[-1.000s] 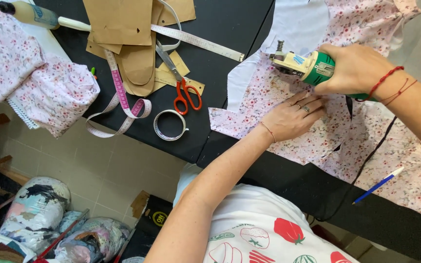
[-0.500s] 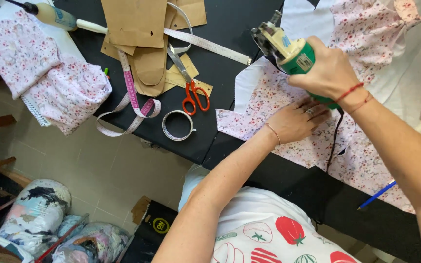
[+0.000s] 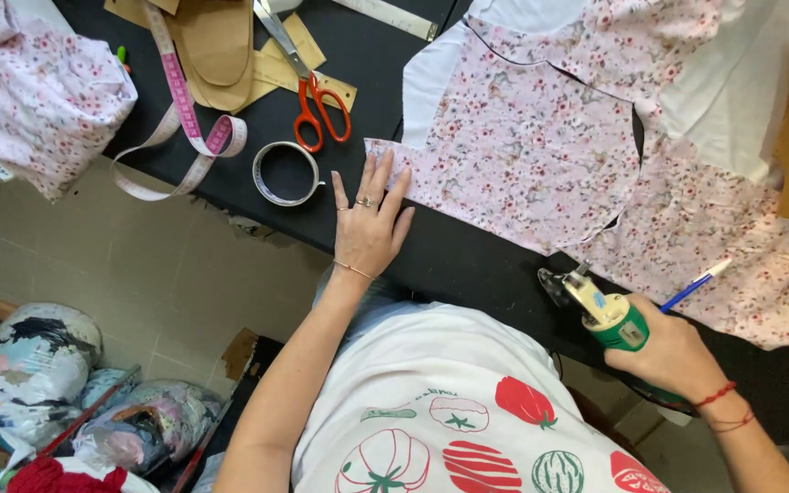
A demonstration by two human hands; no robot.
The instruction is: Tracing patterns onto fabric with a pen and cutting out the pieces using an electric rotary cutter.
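While my left hand point(image 3: 369, 228) lies flat and empty on the black worktop point(image 3: 468, 260) at centre, touching the floral fabric point(image 3: 541, 155), my right hand point(image 3: 673, 356) grips a green electric cutter point(image 3: 606, 315) at lower right.

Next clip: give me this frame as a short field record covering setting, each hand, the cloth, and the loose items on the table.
setting: black table seen from above, person in a white printed shirt
left hand: flat on the table, fingers spread, fingertips touching the corner of the floral fabric
right hand: gripping a green handheld electric cutter at the near table edge
fabric: pink floral pieces spread flat, with white paper lying by them
loose items: orange-handled scissors, tape roll, pink measuring tape, blue pen, brown paper patterns
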